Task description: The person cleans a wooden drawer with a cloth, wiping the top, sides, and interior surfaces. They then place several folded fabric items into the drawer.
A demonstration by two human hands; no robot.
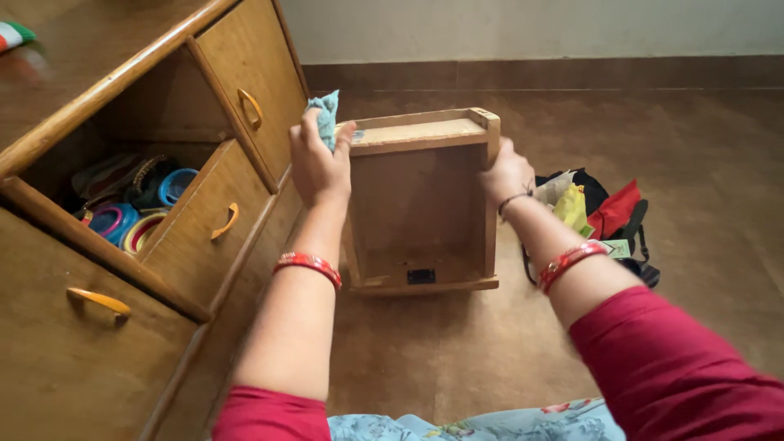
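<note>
Empty wooden drawer (418, 200) stands tipped on end on the floor (506, 351), straight ahead of the person, held between both hands; open side faces the camera, long axis runs roughly vertical w/ a slight lean, lower edge on the floor. Left hand (317, 162) is at the top-left corner, fingers closed round a small blue-green cloth (327, 114) and pressed vs. the drawer's upper rim. Right hand (506, 173) wraps the right side wall near the top, fingers curled behind it, thumb side fwd. Both about equally near; left sits a bit higher. Drawer: plain brown wood, matte, flat panels, boxy, small dark fitting low on the inside. To the left, a wooden dresser (147, 269) w/ curved yellow-orange handles (98, 300); one open bay holds colourful round bangles (122, 224), shiny plastic look. Right of the drawer, just beside it, a heap of bags and papers (600, 212), black, red, yellow. Floor is smooth brown.
</note>
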